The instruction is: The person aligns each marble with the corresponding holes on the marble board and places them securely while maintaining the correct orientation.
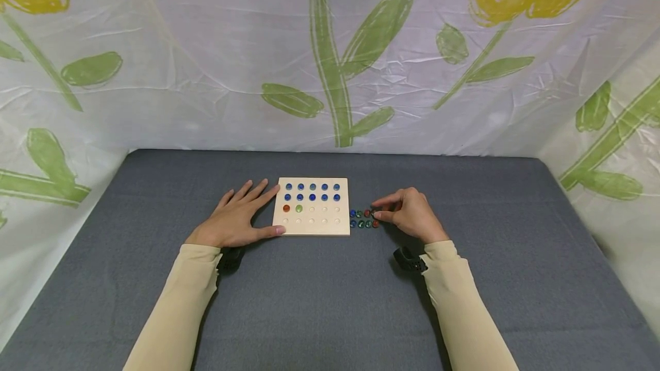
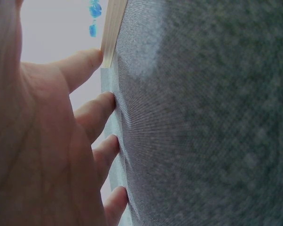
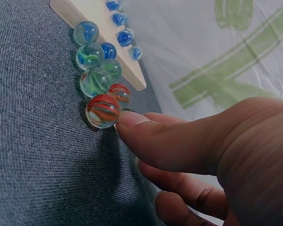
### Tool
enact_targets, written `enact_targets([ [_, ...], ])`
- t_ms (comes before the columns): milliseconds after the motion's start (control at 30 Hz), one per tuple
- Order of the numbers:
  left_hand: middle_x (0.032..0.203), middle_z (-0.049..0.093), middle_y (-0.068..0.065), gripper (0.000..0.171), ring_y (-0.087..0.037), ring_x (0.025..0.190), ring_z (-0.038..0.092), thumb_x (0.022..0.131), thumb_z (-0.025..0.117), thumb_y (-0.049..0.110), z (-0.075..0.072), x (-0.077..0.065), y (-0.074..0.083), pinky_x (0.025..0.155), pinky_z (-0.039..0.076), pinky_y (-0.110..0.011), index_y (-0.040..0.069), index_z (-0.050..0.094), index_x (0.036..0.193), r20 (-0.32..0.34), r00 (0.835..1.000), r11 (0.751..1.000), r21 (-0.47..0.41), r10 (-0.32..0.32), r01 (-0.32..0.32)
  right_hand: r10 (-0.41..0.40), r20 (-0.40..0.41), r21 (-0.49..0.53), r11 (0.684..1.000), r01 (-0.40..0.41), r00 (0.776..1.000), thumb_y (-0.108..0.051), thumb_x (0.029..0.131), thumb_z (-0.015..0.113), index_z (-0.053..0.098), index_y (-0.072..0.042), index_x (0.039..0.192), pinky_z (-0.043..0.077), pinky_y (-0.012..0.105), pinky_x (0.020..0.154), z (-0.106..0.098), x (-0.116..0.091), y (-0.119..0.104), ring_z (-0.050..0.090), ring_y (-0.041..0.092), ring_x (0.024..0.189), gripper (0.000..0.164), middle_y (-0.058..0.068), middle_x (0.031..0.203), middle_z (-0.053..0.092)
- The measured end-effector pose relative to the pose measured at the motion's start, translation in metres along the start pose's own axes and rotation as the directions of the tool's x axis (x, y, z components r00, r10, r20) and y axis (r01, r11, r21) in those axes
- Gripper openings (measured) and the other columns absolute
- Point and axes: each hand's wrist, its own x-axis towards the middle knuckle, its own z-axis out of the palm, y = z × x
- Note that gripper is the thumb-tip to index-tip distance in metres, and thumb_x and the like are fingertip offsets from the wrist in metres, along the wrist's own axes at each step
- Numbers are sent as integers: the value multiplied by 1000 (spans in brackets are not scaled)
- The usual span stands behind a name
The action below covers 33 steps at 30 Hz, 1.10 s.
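Note:
A pale wooden board (image 1: 317,228) with rows of round hollows lies on the table. Blue marbles (image 1: 312,197) fill its two far rows; an orange-red marble (image 1: 286,208) and a green marble (image 1: 299,208) sit at the left of the third row. My left hand (image 1: 234,223) is spread flat, thumb on the near left corner and index fingertip at the left edge (image 2: 114,28). Right of the board, my right hand (image 1: 409,214) pinches a marble (image 1: 373,212) between thumb and index finger, mostly hidden by the fingers. Beside the thumb lies a red-striped marble (image 3: 103,111).
Several loose blue, green and red marbles (image 1: 361,224) lie in two short rows close to the board's right edge. Grey cloth (image 1: 319,302) covers the table. A white curtain (image 1: 206,73) with printed flowers hangs behind and at both sides.

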Motion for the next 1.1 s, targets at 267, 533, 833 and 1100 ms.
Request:
enact_targets([
  [267,168,17,-14,101,-42,154,8,87,63,71,0,1,-1,119,5,-66,18,25,163,-3,1000,1000,-7,0,0,20,10,3,1000,-20,1000,-10,85,84,82,-6,103,45,30,53,1,0,-1,56,16,59,18,4,81,72],
  [533,168,16,-14,100,-42,154,8,88,62,71,-1,0,0,119,5,-66,18,24,163,4,1000,1000,-3,0,0,22,6,1,1000,-22,1000,-10,85,83,82,-6,103,47,32,53,2,0,-1,57,17,59,18,3,79,71],
  [833,169,16,-13,100,-42,154,7,87,63,71,0,0,-1,119,4,-66,19,24,164,4,1000,1000,-3,-4,4,45,11,-3,999,-45,999,-11,85,83,82,-6,103,46,30,53,2,0,0,57,18,61,18,5,80,70],
  [1100,168,16,-14,100,-42,154,7,87,63,71,0,0,0,119,4,-66,19,25,163,3,1000,1000,-11,-2,2,52,-3,-19,998,-52,999,-12,85,84,83,-7,101,46,31,54,4,2,1,57,17,61,17,3,79,70],
])
